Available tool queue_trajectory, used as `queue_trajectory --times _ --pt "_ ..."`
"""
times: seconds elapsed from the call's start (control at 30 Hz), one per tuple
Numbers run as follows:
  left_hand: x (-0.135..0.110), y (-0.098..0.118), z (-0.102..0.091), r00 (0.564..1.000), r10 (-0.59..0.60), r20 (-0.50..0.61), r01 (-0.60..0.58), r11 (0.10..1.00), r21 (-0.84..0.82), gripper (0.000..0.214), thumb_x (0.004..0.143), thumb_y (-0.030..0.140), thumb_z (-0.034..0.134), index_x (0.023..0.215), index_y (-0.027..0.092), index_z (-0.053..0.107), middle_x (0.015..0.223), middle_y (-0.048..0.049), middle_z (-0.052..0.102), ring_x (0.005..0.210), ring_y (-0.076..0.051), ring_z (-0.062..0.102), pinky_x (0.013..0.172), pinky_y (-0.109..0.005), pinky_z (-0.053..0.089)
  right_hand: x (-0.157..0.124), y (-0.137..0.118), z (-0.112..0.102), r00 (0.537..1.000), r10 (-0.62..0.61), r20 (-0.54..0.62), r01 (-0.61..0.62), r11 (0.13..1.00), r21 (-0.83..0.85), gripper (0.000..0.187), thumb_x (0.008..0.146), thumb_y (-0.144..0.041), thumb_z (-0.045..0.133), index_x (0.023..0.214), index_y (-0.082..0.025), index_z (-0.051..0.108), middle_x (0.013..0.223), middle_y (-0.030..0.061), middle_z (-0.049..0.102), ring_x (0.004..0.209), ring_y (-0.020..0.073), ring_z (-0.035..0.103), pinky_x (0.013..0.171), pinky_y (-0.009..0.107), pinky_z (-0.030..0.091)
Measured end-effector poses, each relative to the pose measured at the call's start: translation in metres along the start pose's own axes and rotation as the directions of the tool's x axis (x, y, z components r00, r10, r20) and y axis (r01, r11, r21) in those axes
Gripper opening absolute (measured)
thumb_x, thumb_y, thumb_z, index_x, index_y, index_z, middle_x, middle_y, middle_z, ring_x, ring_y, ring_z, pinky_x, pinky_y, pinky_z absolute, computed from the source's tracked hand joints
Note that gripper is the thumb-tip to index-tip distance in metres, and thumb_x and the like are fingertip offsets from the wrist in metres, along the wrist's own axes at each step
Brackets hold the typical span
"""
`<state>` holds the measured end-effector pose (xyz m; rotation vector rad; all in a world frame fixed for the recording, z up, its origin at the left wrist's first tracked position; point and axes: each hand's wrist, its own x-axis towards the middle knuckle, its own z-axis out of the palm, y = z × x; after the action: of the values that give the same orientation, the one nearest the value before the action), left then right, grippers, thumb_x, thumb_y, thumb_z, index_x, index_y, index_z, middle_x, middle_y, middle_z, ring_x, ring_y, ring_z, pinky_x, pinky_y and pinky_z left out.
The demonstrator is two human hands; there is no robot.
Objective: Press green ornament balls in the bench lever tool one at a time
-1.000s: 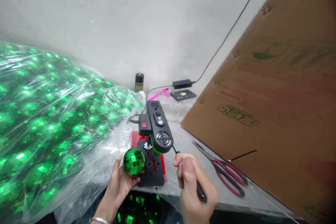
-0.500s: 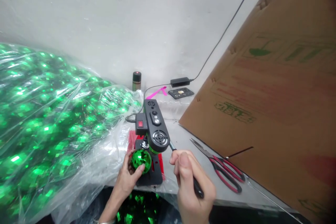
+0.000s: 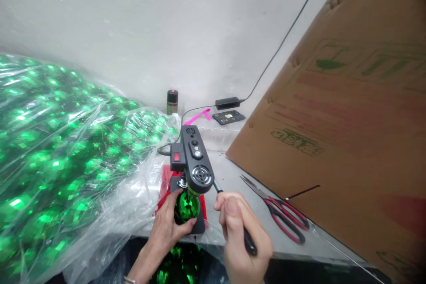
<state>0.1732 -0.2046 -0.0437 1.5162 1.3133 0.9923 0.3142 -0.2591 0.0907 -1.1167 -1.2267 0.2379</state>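
Pale grey worktop (image 3: 229, 177), smooth whitish wall (image 3: 133, 22) behind it. Landmark: black machine (image 3: 198, 159), red switch box on its left flank, base plate (image 3: 199, 227) under its head, red sheet (image 3: 165, 179) beneath the plate.

Green mirrored ball (image 3: 189, 207) sits directly below the machine's near end, between the two hands. Left hand (image 3: 168, 218) grips it, fingers on the far-left side, thumb on the near-right. Right hand (image 3: 245, 235), right of the machine, is clenched round the black-handled lever (image 3: 250, 242). Ball's top is partly covered by the machine's head; hard to say whether it touches the plate.

Left of machine: clear plastic bag (image 3: 83, 155) full of green balls, edge crowding the left hand's side. Behind machine: dark-capped jar (image 3: 172, 102), pink strip (image 3: 199, 116), power adapter (image 3: 227, 102), dark flat patterned phone-like item (image 3: 229, 117). Right of machine: red-and-black scissors (image 3: 282, 215), big cardboard box (image 3: 333, 115) leaning in.
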Motion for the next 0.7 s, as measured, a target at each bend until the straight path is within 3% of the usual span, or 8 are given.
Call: queue_trajectory --times 0.3,0.53,0.7 --pt "0.003 -0.012 0.0 1.0 0.002 -0.011 -0.002 1.0 -0.031 0.072 0.069 0.036 0.09 0.137 0.026 0.071 0.126 -0.0119 0.083 0.12 -0.041 0.077 0.113 -0.054 0.057 0.003 -0.003 0.003 0.998 0.056 -0.022 -0.056 0.998 0.012 0.036 0.114 -0.028 0.053 0.079 -0.021 0.059 0.071 -0.0008 0.055 0.053 0.01 0.04 0.047 0.026 0.034" --pt "0.008 -0.006 -0.004 0.993 -0.115 -0.008 0.115 0.993 -0.006 0.071 0.066 0.039 0.091 0.134 0.028 0.072 0.121 -0.0098 0.084 0.112 -0.041 0.078 0.107 -0.055 0.057 0.006 -0.004 0.001 0.999 0.05 -0.007 -0.05 0.999 -0.013 0.037 0.114 -0.027 0.052 0.078 -0.021 0.058 0.071 -0.0015 0.055 0.052 0.0092 0.04 0.046 0.026 0.032" --pt "0.015 -0.012 0.009 0.997 0.056 -0.046 -0.055 0.998 0.024 0.07 0.067 0.04 0.087 0.133 0.022 0.072 0.133 -0.0163 0.078 0.132 -0.045 0.068 0.121 -0.061 0.047 0.004 -0.004 0.0 0.999 0.05 -0.005 -0.05 0.999 -0.012 0.038 0.114 -0.027 0.052 0.077 -0.021 0.058 0.072 -0.0006 0.056 0.053 0.0098 0.041 0.046 0.026 0.032"
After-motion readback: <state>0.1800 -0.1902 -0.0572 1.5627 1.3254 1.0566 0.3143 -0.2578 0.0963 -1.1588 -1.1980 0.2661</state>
